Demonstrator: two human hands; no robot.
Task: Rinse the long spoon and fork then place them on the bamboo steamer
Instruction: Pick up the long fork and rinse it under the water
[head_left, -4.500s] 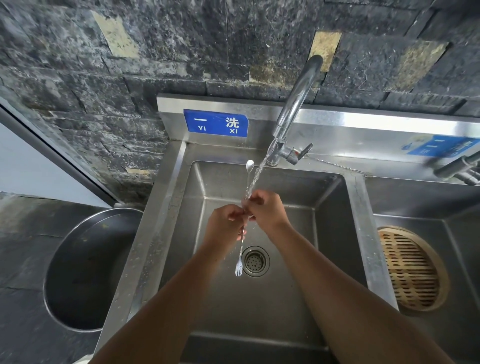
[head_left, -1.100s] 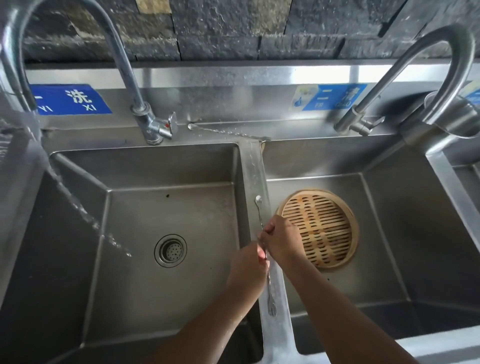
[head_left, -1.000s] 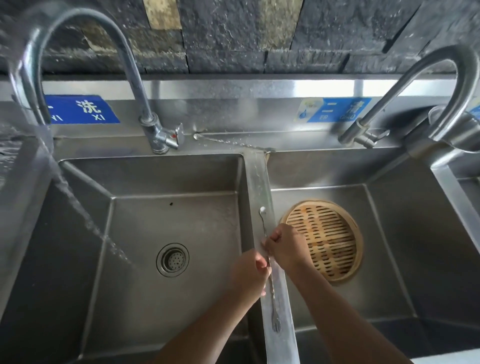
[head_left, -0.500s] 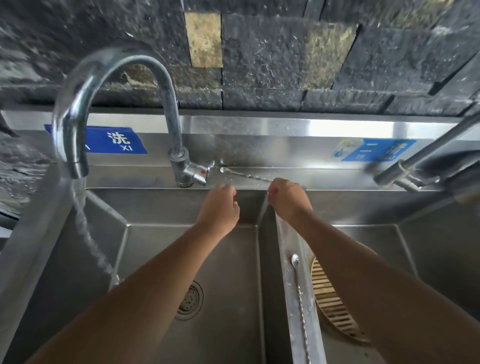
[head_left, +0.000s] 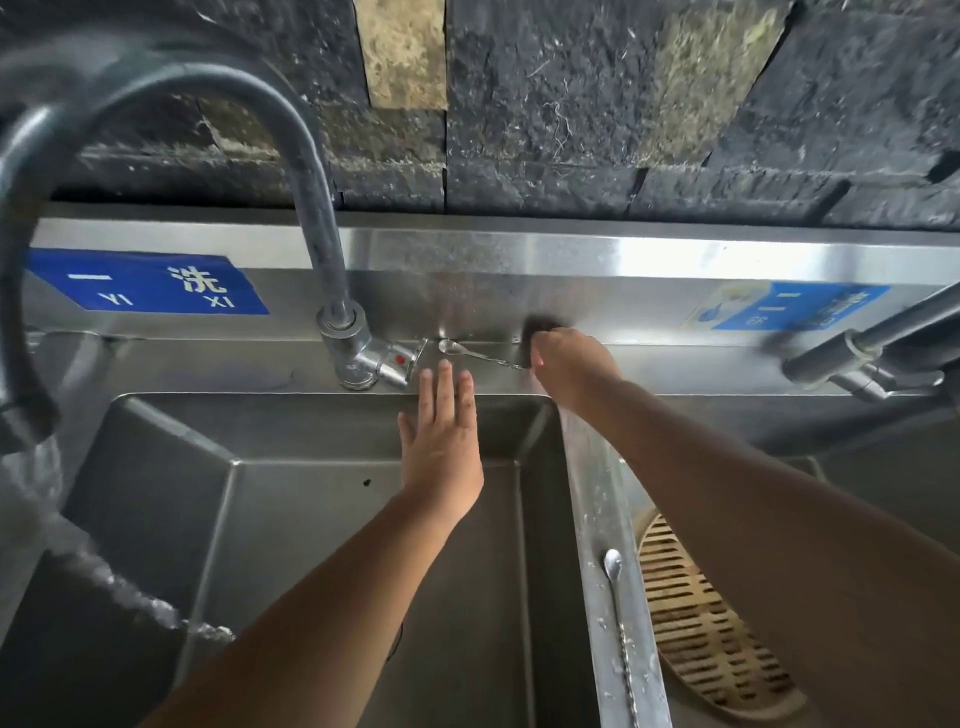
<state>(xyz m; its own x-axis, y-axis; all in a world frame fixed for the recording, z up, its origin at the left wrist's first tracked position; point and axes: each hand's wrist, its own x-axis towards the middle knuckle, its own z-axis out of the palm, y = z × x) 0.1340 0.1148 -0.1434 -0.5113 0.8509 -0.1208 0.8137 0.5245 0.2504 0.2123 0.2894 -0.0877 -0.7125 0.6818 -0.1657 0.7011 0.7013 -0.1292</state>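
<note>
A long twisted-handle spoon and fork (head_left: 616, 577) lies along the divider between the two basins, spoon bowl pointing away from me. A second long spoon (head_left: 457, 348) lies on the back ledge beside the tap base. My right hand (head_left: 569, 364) has its fingers curled over that spoon's handle end. My left hand (head_left: 441, 431) hovers flat with straight fingers just below the ledge, holding nothing. The round bamboo steamer (head_left: 696, 634) sits in the right basin, partly hidden under my right forearm.
The left tap (head_left: 322, 249) arches over to the left, and water (head_left: 130, 592) runs from its spout into the left basin (head_left: 291, 519). A second tap (head_left: 862, 358) juts in at the right. A dark stone wall stands behind the steel backsplash.
Both hands left the first utensil on the divider and reached to the back ledge. My right hand now curls over the second spoon's handle, and my left hand's fingers have straightened.
</note>
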